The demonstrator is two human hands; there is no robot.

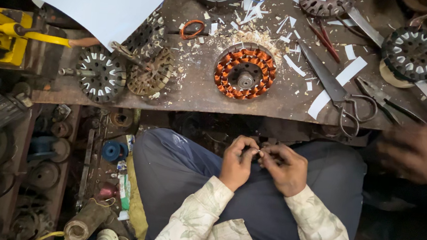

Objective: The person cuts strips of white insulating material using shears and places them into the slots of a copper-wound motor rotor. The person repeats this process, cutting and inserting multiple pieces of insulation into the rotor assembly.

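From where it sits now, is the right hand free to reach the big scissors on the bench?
Probably yes: the right hand is pinched against the left hand over the lap, and the scissors lie uncovered near the bench's front edge.

Worn wooden workbench [195, 90] with copper-wound stator [245, 73], bare stators [100, 74], scissors [337, 89], paper strips [337, 84], shavings.
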